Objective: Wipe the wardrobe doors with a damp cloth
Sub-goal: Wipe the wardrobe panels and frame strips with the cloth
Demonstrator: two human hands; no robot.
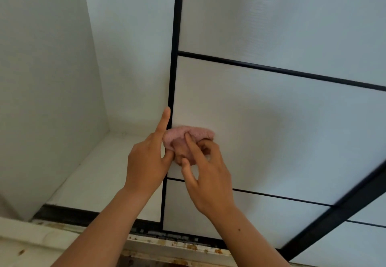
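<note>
A white sliding wardrobe door [271, 120] with black frame strips fills the right side of the view. A bunched pink cloth [183, 136] is pressed against the door's middle panel, close to its black left edge [171, 91]. My right hand [205, 175] holds the cloth from below, with fingertips digging into it. My left hand [149, 160] is beside it at the door's edge, index finger pointing up along the black strip, thumb touching the cloth's left side.
To the left the wardrobe stands open, showing a white inner wall [41, 99] and a white floor panel [100, 172]. A black bottom track [87, 214] and a stained, rusty sill [167, 246] run along the bottom. A second door [365, 235] overlaps at lower right.
</note>
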